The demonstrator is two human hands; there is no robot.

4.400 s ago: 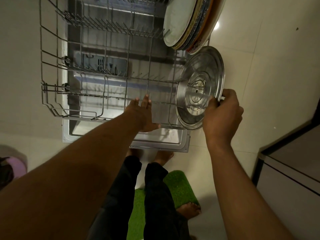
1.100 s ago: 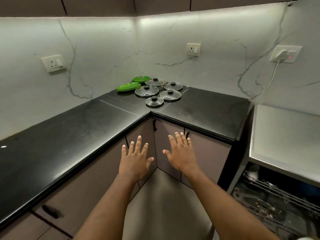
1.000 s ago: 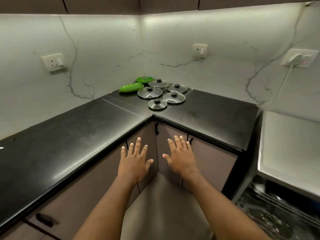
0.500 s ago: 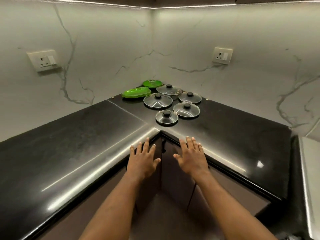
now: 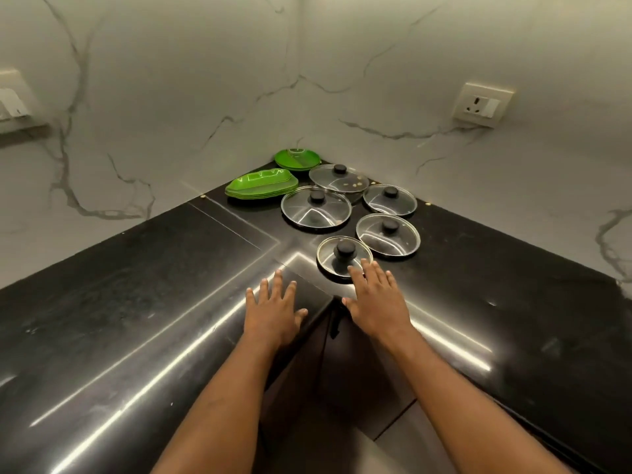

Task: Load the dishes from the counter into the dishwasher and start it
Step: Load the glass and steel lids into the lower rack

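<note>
Several glass lids with black knobs lie in the corner of the black counter (image 5: 136,302). The smallest lid (image 5: 343,256) is nearest me; a mid-size lid (image 5: 388,235) lies to its right, and a large lid (image 5: 316,207) sits behind. Further back are two more lids (image 5: 390,199) (image 5: 339,178), a stack of green oblong trays (image 5: 261,183) and green round plates (image 5: 297,159). My right hand (image 5: 374,299) is flat with fingers straight, its fingertips at the smallest lid's near rim. My left hand (image 5: 272,309) hovers open over the counter edge, holding nothing. The dishwasher is out of view.
Marble-look walls meet behind the dishes. A wall socket (image 5: 483,104) is on the right wall, and another switch plate (image 5: 12,104) sits at the far left. Dark cabinet doors (image 5: 342,371) stand below the counter corner.
I have turned from the dishwasher rack to the counter corner. Over the last second both open hands moved forward and up over the counter edge; the right now reaches the smallest lid.
</note>
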